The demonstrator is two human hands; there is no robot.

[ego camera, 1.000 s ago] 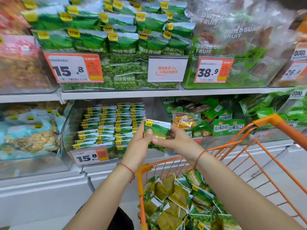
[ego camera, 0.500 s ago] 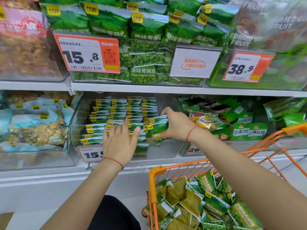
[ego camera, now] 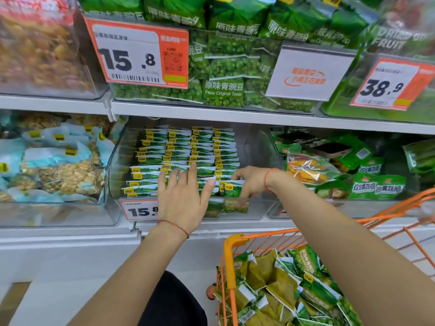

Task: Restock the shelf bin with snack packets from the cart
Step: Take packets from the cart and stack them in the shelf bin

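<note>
Snack packets fill the clear shelf bin [ego camera: 254, 147] at twelve o'clock in four upright rows, labels forward so they read from the aisle. Down at five o'clock the orange cart [ego camera: 231, 260] holds a loose heap of the same green packets [ego camera: 280, 285], close for reaching. Spread flat, the left hand [ego camera: 182, 196] has its fingers wide, bracing the middle rows, probably against tipping. At the bin's right front, the right hand [ego camera: 250, 180] pinches a packet [ego camera: 231, 189], seating it in its row.

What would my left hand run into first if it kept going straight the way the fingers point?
Most likely the rows of green packets in the clear bin; the left hand lies open, fingertips apparently already at them, though depth is unclear.
</note>
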